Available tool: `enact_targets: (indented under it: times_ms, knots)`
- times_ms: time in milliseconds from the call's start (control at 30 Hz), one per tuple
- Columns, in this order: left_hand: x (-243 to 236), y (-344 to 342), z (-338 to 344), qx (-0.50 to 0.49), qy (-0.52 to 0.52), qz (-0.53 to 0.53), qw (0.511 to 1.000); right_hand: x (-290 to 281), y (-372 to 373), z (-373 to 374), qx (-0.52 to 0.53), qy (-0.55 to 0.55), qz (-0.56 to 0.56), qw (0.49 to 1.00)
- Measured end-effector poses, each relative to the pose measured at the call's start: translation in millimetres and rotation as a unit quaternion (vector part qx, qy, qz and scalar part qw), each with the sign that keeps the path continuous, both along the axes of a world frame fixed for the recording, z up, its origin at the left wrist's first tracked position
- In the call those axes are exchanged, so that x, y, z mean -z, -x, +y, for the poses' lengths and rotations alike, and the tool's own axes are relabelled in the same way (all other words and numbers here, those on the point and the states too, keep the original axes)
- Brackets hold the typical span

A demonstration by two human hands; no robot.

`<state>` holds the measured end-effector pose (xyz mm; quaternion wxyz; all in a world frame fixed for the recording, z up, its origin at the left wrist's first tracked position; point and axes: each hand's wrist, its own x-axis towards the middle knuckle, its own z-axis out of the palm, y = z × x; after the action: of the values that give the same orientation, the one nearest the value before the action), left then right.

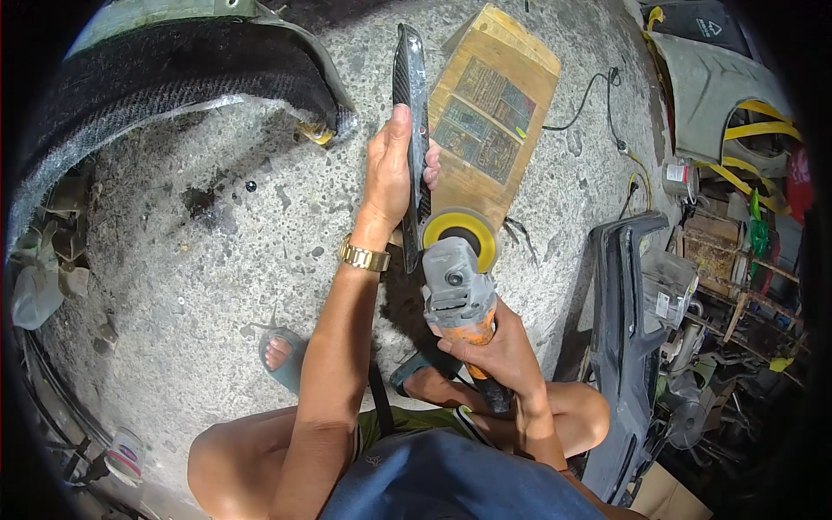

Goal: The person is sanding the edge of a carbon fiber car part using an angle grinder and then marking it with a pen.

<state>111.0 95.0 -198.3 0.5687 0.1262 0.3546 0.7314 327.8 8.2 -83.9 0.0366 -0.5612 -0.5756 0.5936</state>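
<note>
Carbon-weave narrow black trim strip (413, 113), pinched upright over the concrete floor (217, 251) in our closed left hand (390, 173), could get snatched or our fingers nicked, we judge, since our right hand (498, 351) wraps the grey-orange angle grinder (459, 286) just beside them.

The left grip (394, 173) is closed round a long, narrow carbon-fibre strip (412, 95), holding it on edge above the concrete floor (217, 251). Just right of it, the right grip (494, 347) clasps the orange handle of an angle grinder (458, 290), whose yellow sanding disc (461, 232) touches the strip's lower end. Beyond both grips lies a cardboard sheet (494, 113). Well right of the right grip stands a dark bumper panel (620, 347).
</note>
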Motion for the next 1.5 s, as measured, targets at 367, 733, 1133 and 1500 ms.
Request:
enact_targets:
  times_ms: [367,733,1133,1500]
  knots:
    - [0.4,-0.6,0.4,0.001,0.002,0.008,1.0,0.1,2.7,0.9,0.004,0.005,0.008,1.0]
    - [0.5,0.5,-0.6,0.001,0.011,0.018,1.0,1.5,2.6,1.1,0.0,-0.007,0.006,1.0]
    - [3.4,0.3,-0.2,0.002,0.009,0.009,1.0,-5.0,0.0,-2.1,-0.018,-0.037,-0.015,0.999]
    - [-0.1,-0.2,-0.3,0.003,0.014,0.015,1.0,-3.8,-1.4,-3.2,-0.023,-0.017,-0.039,0.999]
